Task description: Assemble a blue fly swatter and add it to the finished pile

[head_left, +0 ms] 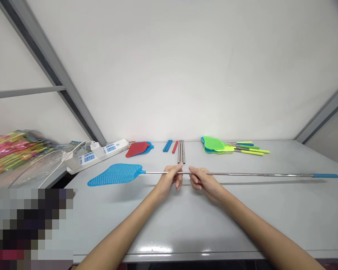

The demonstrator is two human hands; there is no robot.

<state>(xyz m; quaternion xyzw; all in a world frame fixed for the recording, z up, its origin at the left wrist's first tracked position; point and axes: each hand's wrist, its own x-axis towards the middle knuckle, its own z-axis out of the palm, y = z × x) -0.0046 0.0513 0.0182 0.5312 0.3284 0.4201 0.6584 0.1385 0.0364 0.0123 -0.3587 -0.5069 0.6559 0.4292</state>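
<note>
While left hand (168,179) and right hand (205,181) are finger-pinching the metal rod (248,174) of the blue swatter (116,175), it's hanging between front and back edges of the tabletop (186,225), handle (326,175) pointing toward right edge; uneven sideways force is probably risking a kink.

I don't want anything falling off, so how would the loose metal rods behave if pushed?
The metal rods would probably roll, looking round; their shiny surface may feel slippery, and their straightness suggests they're stiff.
</note>
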